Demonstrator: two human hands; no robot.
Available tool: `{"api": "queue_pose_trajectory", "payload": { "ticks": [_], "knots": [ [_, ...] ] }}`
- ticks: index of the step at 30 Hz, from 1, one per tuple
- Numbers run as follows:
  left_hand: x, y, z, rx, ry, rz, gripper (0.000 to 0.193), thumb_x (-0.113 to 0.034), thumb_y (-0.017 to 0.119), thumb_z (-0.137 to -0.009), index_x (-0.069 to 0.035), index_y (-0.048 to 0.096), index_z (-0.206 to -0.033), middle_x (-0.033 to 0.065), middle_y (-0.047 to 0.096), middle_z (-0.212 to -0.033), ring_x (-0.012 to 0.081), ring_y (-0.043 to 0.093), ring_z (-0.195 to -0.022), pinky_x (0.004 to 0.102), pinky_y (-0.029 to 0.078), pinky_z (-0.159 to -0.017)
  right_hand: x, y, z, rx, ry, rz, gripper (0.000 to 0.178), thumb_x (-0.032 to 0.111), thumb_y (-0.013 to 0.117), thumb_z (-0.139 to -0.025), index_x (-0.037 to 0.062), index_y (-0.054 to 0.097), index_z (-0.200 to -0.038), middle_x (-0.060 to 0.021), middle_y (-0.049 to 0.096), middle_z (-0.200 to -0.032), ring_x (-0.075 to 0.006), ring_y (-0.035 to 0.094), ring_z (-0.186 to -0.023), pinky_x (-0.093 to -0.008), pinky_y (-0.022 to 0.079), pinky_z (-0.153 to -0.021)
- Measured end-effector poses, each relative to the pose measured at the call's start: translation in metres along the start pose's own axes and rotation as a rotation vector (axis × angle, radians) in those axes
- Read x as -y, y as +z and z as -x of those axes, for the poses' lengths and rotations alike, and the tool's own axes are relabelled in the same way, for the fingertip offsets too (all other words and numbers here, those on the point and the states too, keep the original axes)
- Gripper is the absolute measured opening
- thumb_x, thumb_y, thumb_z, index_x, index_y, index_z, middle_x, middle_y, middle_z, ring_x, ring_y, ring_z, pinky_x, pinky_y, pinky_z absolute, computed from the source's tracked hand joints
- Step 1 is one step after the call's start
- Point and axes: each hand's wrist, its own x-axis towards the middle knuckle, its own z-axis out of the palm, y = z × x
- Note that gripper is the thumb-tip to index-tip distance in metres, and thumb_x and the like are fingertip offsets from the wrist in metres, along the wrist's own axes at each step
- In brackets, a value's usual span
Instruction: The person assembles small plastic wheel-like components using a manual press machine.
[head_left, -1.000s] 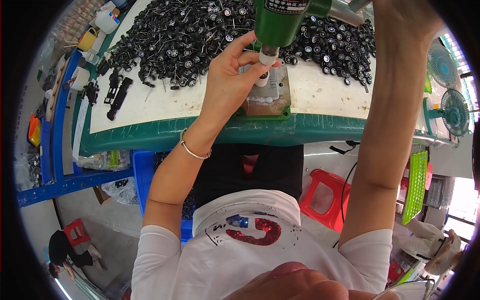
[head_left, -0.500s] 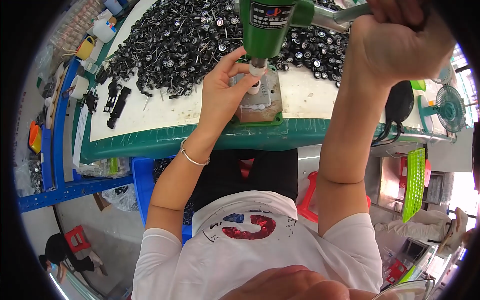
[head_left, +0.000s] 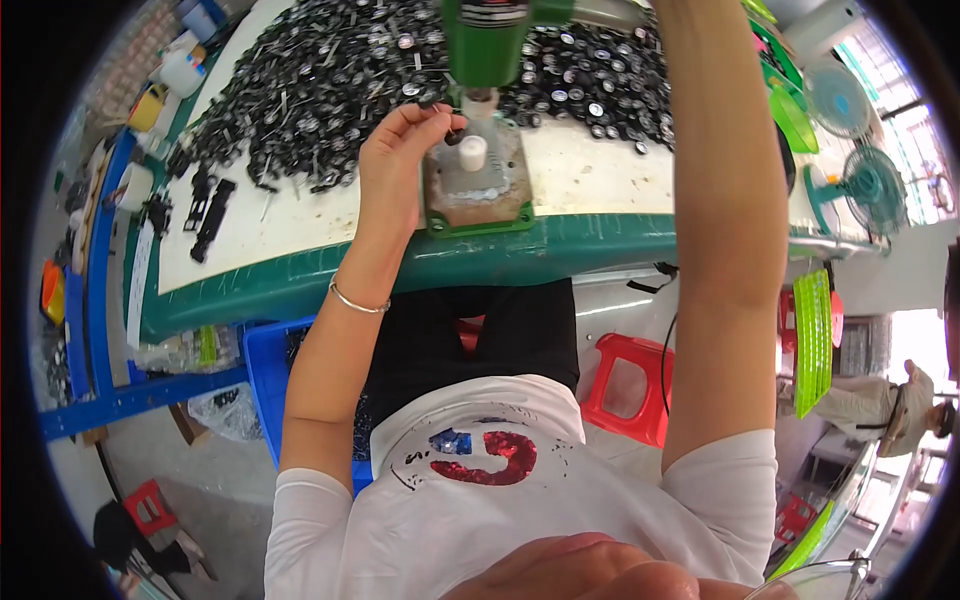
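Pinched a black wheel piece [head_left: 454, 137] between thumb and fingers of left hand [head_left: 400, 140], near 11:30 in view. Saw tips pressed together on it, other fingers curled. Held it just off the 10 o'clock side of a white peg [head_left: 472, 153]; could not tell whether touching. Saw peg upright on the metal base plate [head_left: 480, 203] of a green press [head_left: 487, 45], at 12 o'clock. Noted pale ram tip [head_left: 480, 104] above peg, blurred, gap between.

Had right forearm [head_left: 728, 150] stretched out of view at 1 o'clock. Could not see right hand, so could not tell its grip.

Saw white tabletop [head_left: 600, 175] with green edge [head_left: 590, 238] under press. Logged big heap of black wheels [head_left: 330, 80] at 11 o'clock, more small wheels [head_left: 595, 95] at 1 o'clock, beyond press. Spotted long black part [head_left: 212, 222] lying apart between 9 and 10.

Wore bracelet [head_left: 358, 303] on left wrist, white shirt [head_left: 600, 520] at 6. Also noted blue bin [head_left: 263, 365] at 8, red stool [head_left: 640, 425] at 4, green baskets [head_left: 814, 345] at 3, teal fan [head_left: 875, 185] between 2 and 3.
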Motion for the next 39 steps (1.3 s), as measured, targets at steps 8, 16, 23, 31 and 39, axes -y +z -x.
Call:
{"api": "queue_pose_trajectory", "payload": {
  "ticks": [8,16,23,31,39],
  "knots": [
    [-0.023,-0.075,0.013,-0.036,-0.253,0.424,0.019,-0.003,0.054,-0.082,0.002,0.053,-0.101,0.003,0.049,-0.074,0.0172,0.046,-0.062,0.0297,0.044,-0.068,-0.039,-0.094,0.009,-0.209,-1.082,0.838,0.035,0.025,0.051,-0.098,-0.0029,0.057,-0.118,-0.0089,0.063,-0.104,-0.0207,0.062,-0.086,-0.0307,0.049,-0.07],
    [-0.008,-0.078,0.01,-0.01,-0.006,-0.866,0.022,-0.022,0.067,-0.09,-0.007,0.07,-0.106,-0.0085,0.044,-0.063,0.0012,0.037,-0.053,0.0193,0.028,-0.046,-0.134,-0.245,0.015,-0.332,-0.778,1.603,0.018,0.014,0.065,-0.088,0.0059,0.068,-0.104,-0.0047,0.068,-0.089,-0.012,0.062,-0.077,-0.0242,0.048,-0.068],
    [-0.015,-0.06,0.009,0.028,-0.236,-0.701,0.027,-0.029,0.057,-0.095,-0.006,0.07,-0.101,-0.0035,0.05,-0.06,0.0036,0.039,-0.05,0.0221,0.028,-0.045,-0.181,-0.233,0.005,-0.304,-0.816,1.871,0.022,0.018,0.065,-0.086,0.0106,0.065,-0.106,-0.0041,0.061,-0.086,-0.0204,0.06,-0.07,-0.033,0.048,-0.062],
    [-0.008,-0.061,0.03,0.136,-0.007,-0.992,0.025,-0.026,0.063,-0.092,-0.001,0.067,-0.091,0.0014,0.059,-0.065,0.009,0.048,-0.056,0.0245,0.037,-0.052,-0.179,-0.234,0.002,-0.393,-0.83,1.911,0.019,0.024,0.065,-0.086,0.0112,0.064,-0.1,-0.0025,0.062,-0.091,-0.0224,0.062,-0.071,-0.036,0.047,-0.062],
    [-0.017,-0.06,0.034,-0.023,-0.062,-1.145,0.03,-0.034,0.072,-0.081,-0.009,0.063,-0.093,0.0087,0.062,-0.065,0.0252,0.06,-0.061,0.0356,0.045,-0.057,-0.181,-0.23,-0.008,-0.429,-0.847,1.928,0.021,0.024,0.066,-0.086,0.0086,0.065,-0.101,-0.0045,0.063,-0.088,-0.0199,0.059,-0.068,-0.0327,0.047,-0.062]
  ]
}}
